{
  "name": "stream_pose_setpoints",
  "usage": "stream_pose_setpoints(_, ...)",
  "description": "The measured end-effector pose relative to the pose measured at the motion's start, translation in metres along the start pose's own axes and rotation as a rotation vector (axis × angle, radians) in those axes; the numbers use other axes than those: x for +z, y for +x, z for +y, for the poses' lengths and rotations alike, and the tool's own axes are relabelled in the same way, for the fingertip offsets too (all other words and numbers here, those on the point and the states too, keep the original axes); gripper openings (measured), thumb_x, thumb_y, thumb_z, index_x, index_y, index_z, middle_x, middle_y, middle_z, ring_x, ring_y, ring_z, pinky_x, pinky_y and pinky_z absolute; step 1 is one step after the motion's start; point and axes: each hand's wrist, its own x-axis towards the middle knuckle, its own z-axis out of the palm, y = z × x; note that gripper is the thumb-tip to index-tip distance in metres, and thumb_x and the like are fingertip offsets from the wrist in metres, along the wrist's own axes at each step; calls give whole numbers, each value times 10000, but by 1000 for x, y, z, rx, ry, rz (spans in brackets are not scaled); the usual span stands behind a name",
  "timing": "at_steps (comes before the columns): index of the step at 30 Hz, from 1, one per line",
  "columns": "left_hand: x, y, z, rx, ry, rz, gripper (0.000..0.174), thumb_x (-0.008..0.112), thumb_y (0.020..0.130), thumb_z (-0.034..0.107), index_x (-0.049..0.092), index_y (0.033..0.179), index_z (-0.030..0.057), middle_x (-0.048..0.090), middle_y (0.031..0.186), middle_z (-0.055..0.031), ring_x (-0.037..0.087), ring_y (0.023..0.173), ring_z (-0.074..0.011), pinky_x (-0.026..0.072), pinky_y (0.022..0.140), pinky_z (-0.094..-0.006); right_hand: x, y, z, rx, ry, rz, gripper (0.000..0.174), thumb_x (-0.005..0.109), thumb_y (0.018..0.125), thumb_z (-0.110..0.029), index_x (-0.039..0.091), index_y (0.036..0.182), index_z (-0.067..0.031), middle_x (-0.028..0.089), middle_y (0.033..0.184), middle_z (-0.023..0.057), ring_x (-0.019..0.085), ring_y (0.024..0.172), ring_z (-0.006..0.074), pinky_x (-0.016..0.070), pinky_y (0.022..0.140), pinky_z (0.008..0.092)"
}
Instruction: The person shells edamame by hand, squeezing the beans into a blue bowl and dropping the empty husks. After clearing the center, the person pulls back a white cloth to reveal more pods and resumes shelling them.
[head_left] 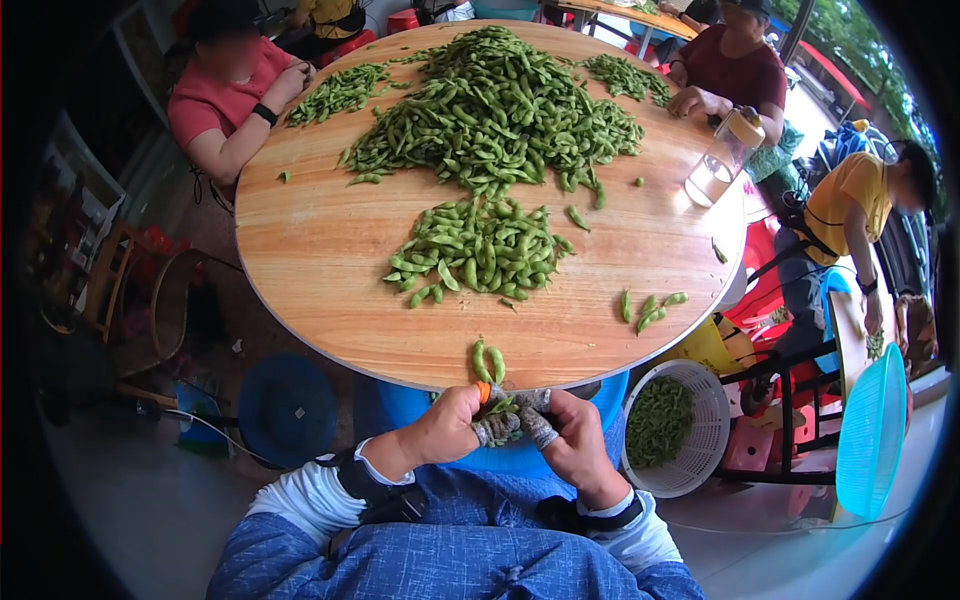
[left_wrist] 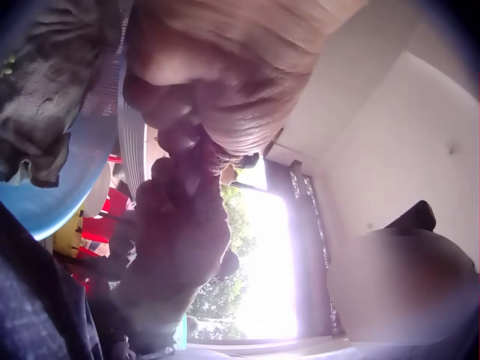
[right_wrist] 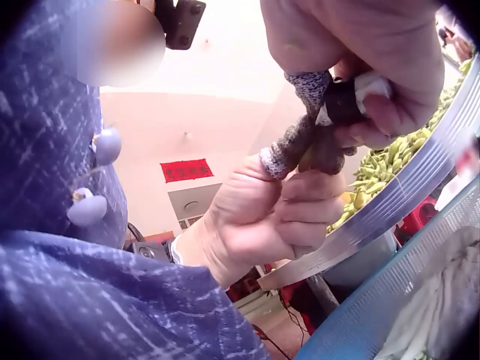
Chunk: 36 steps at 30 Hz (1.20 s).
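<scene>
Over the table's near edge, the left hand (head_left: pixel 440 428) and right hand (head_left: pixel 580 445) meet fingertip to fingertip. Grey coverings wrap several fingers, and an orange band circles one on the left hand. Green pods (head_left: pixel 505 406) show between them; the left fingers curl round these and the right fingers and thumb pinch at them. The left wrist view has the left hand (left_wrist: pixel 225 67) above the right hand (left_wrist: pixel 176 232), its pods hidden. In the right wrist view the right hand (right_wrist: pixel 367 56) touches the left hand (right_wrist: pixel 262 217). Two pods (head_left: pixel 488 361) lie just beyond the fingers.
A small pod pile (head_left: pixel 480 245) lies before a large heap (head_left: pixel 500 110) on the round table (head_left: pixel 330 270). Below are a blue tub (head_left: pixel 395 402) and a white basket (head_left: pixel 712 425) holding pods. A glass jar (head_left: pixel 718 165) stands at right; people sit around.
</scene>
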Motion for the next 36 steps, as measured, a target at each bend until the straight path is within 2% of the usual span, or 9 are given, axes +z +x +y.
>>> stream_pose_setpoints(4, -1, -2, 5, -29, -1, -14, 206, 542, 826, 133, 533, 978, -6, 571, 865, -3, 501, 781, -69, 412, 700, -216, 0, 0, -11, 79, 172, -61, 87, 535, 770, 7, 555, 847, 43, 569, 786, 35, 503, 731, 88, 424, 661, 232)
stream_pose_setpoints(12, 15, -7, -3, -146, 42, 182, 197, 457, 703, 1, 545, 878, -24, 573, 698, -65, 527, 640, -122, 427, 604, -271, -4, -7, -10, -235, -458, -49, 193, 570, 651, 52, 570, 839, 8, 512, 694, 127, 523, 630, 257, 413, 567, 319)
stream_pose_setpoints(16, 6, -15, 6, -149, 620, -78, 275, 477, 695, 54, 546, 959, 18, 532, 669, -217, 547, 647, -332, 425, 545, -383, -36, -26, -30, -93, -563, 62, 181, 590, 653, 47, 592, 827, -4, 531, 685, 123, 525, 604, 254, 410, 530, 312)
stream_pose_setpoints(19, -8, -15, 27, 0, 844, 119, 280, 452, 701, 12, 546, 964, 37, 521, 633, -103, 527, 582, -212, 405, 545, -298, -80, -42, -26, -27, -782, 335, 165, 590, 655, 13, 595, 819, -3, 549, 684, 163, 553, 636, 284, 434, 582, 329)
stream_pose_setpoints(20, -11, -12, 16, 296, 953, 211, 272, 507, 687, 24, 558, 954, 46, 552, 677, -110, 548, 615, -266, 422, 562, -336, -86, -43, -18, -142, -845, 345, 156, 517, 653, 47, 568, 799, 27, 536, 652, 161, 532, 593, 246, 420, 564, 327)
stream_pose_setpoints(21, -19, -8, 13, 263, 1068, 197, 270, 524, 681, 31, 561, 947, 48, 556, 692, -113, 550, 631, -276, 424, 566, -349, -108, -51, -15, -12, -1139, 460, 120, 520, 656, 30, 555, 770, 30, 524, 646, 166, 518, 570, 258, 414, 551, 327)
stream_pose_setpoints(23, -43, 5, 19, 189, 1301, 173, 266, 556, 668, 44, 567, 934, 51, 564, 722, -120, 553, 662, -295, 428, 575, -373, -115, -56, -15, -21, -1142, 515, 92, 526, 657, 17, 546, 746, 30, 509, 641, 167, 513, 562, 256, 409, 540, 321)
stream_pose_setpoints(29, -46, 23, 22, 310, 1299, 113, 124, 568, 647, 88, 569, 761, 42, 537, 671, -118, 545, 629, -292, 432, 545, -387, -69, -40, -13, -62, -514, 374, 87, 584, 764, -47, 602, 826, 10, 578, 732, 57, 542, 675, 114, 453, 604, 264)
stream_pose_setpoints(36, -13, 18, 31, 320, 980, 140, 156, 636, 660, 100, 596, 781, 10, 551, 653, -117, 558, 579, -279, 450, 533, -319, -11, 1, -17, 186, 404, 24, 310, 550, 813, -88, 493, 1098, 18, 594, 878, 38, 553, 746, 89, 459, 636, 218)
